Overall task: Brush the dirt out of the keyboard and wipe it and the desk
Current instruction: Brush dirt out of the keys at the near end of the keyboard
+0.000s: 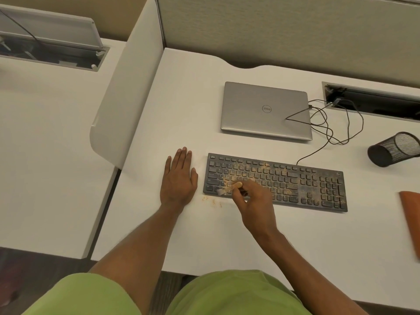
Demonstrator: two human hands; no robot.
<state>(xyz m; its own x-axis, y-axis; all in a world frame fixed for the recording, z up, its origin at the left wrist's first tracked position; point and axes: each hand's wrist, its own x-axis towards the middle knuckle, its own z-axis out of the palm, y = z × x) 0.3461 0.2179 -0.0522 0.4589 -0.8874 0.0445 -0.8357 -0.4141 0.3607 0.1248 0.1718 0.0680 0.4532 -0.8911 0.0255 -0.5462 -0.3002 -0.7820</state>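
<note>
Observed left hand (178, 178) flat on table (181, 98), palm down, fingers straight and close together, holding nothing, just left of keyboard (295, 180). Noted small scatter of tan crumbs (212, 201) on table beside keyboard's near left corner. Found right hand (252, 201) over keyboard's lower left keys, fingers curled and pinched round a small wooden-handled brush (234, 185), pale bristles down at near edge. Logged tan dirt across most keys, thickest mid-board, reaching numpad. Judged brushing barely begun, wiping not started. Saw closed silver Dell laptop (266, 110) behind keyboard, with loose dark cable (327, 133) looping toward table's cable slot. Saw black mesh pen cup (393, 148) on its side at far right, and orange cloth (411, 219) at right edge, partly out of frame.

Risks:
- Flicking dirt toward lap or floor through strokes aimed at near edge.
- Driving grit deeper under keycaps by pressing hard.
- Shifting unbraced keyboard, given left hand beside rather than on it.
- Smearing crumbs under left palm.
</note>
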